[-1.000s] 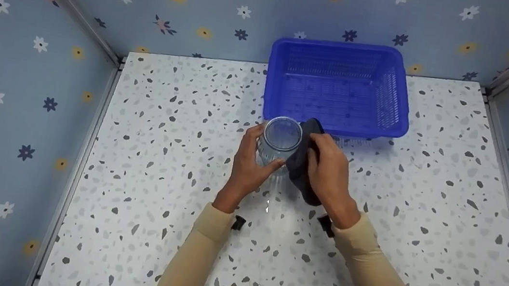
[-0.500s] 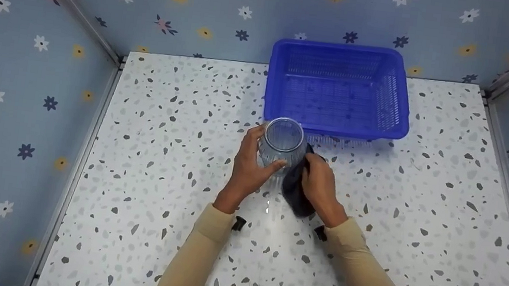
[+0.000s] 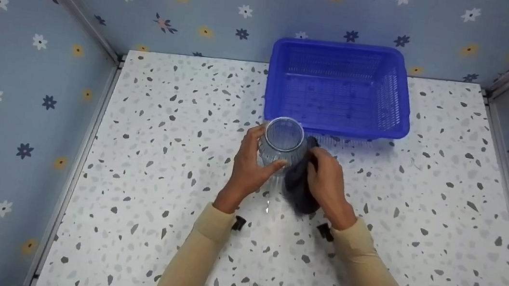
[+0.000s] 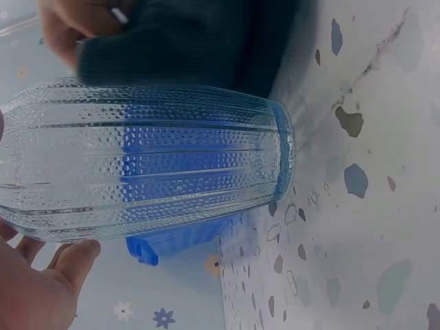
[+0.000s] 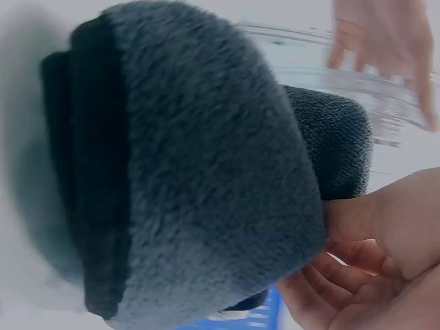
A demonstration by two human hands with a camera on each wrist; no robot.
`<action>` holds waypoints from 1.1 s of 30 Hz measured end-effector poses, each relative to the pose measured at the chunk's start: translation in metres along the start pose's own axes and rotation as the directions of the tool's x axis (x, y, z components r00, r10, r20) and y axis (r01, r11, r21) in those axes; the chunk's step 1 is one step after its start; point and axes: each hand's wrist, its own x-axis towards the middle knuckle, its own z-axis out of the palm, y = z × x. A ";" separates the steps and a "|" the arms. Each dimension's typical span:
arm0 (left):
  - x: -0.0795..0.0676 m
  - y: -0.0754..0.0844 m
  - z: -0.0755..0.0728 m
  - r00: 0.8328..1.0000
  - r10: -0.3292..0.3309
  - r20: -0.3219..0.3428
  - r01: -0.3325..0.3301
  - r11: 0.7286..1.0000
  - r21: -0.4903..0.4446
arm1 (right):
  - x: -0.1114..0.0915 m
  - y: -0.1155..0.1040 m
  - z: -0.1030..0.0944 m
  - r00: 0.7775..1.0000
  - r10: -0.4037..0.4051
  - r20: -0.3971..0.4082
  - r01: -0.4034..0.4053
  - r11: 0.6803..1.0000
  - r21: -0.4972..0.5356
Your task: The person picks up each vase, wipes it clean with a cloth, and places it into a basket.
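A clear ribbed glass jar (image 3: 284,139) with a round open mouth stands upright on the table, its base at the tabletop in the left wrist view. My left hand (image 3: 252,164) grips its upper part from the left, thumb across the near side and fingers round the far side. A folded dark grey cloth (image 5: 213,165) is pinched between the thumb and fingers of my right hand (image 3: 328,179). That cloth lies along the jar's right side and hangs down towards the table. Small raised dots and ribs cover the glass wall (image 4: 206,151).
Just behind the jar is a blue plastic basket (image 3: 337,100) with slotted sides, close to the back wall. Flower-patterned panels (image 3: 192,14) enclose the speckled white table (image 3: 164,127) at the back and both sides.
The right hand with the cloth has slid towards me along the jar's side, then slightly back away. The left hand and the jar have stayed nearly still.
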 end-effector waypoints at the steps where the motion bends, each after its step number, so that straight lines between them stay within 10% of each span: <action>1: 0.000 0.000 0.000 1.000 0.005 -0.002 -0.005 1.000 -0.002 | 0.001 -0.004 -0.005 1.000 -0.003 -0.012 0.003 1.000 0.012; 19: 0.001 0.001 0.001 1.000 -0.002 -0.002 0.002 1.000 -0.023 | 0.011 -0.042 -0.032 0.995 -0.041 -0.096 0.045 0.998 0.036; 33: 0.002 0.001 0.000 1.000 0.012 -0.012 -0.012 1.000 -0.015 | 0.003 -0.021 -0.015 0.992 -0.023 -0.121 0.026 0.999 0.025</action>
